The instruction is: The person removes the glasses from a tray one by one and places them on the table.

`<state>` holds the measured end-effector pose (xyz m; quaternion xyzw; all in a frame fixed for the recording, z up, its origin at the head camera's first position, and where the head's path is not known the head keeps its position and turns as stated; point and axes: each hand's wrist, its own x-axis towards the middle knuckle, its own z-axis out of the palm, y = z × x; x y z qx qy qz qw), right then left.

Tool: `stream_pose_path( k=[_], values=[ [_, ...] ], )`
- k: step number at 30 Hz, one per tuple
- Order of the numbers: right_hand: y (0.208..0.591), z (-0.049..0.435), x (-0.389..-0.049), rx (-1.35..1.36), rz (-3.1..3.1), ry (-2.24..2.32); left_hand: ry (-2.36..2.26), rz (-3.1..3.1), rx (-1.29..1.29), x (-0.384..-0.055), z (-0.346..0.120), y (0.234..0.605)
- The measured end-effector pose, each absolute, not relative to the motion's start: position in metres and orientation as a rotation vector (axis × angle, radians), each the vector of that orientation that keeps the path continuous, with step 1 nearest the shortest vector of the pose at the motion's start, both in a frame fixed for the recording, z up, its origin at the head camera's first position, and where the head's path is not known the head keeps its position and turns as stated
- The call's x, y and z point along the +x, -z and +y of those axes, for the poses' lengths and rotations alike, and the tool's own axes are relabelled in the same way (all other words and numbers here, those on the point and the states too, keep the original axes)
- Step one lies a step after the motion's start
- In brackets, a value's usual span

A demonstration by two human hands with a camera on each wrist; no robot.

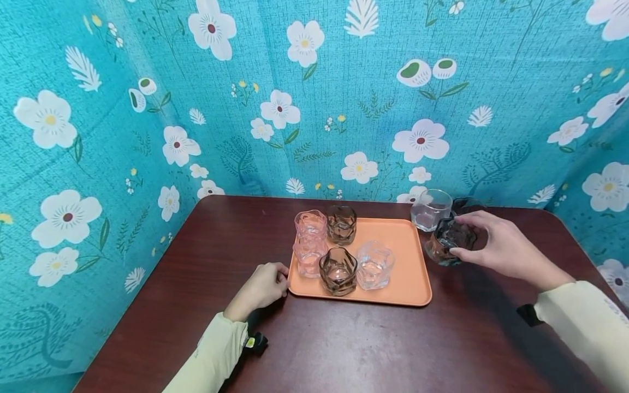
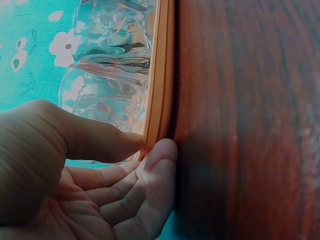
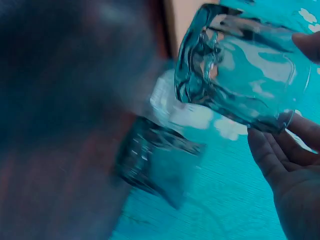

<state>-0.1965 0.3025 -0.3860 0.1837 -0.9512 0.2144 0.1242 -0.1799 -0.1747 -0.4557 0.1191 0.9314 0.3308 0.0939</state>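
My right hand grips a smoky grey glass by its rim, just off the tray's right edge. In the right wrist view, thumb and fingers hold opposite sides of this glass, and its thick base points away from the palm. My left hand pinches the near left corner of the orange tray, its thumb on the rim and fingers below. On the tray stand two pink glasses at the left, two brown glasses beside them and a clear glass at the front middle.
Another clear glass stands on the dark wooden table behind the tray's right side. A second smoky grey glass stands near it, partly hidden in the head view. A blue flowered cloth hangs behind the table and at its sides.
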Motion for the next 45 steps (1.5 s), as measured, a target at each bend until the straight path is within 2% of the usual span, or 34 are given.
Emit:
stream_pose_path(
  k=[10, 45],
  values=[
    [0.415, 0.302, -0.2, 0.437, -2.799, -0.723, -0.97, 2.737, 0.351, -0.18, -0.174, 0.455],
    [0.428, 0.298, -0.208, 0.379, -2.797, -0.78, -1.011, 2.754, 0.375, -0.181, -0.176, 0.458]
  ],
)
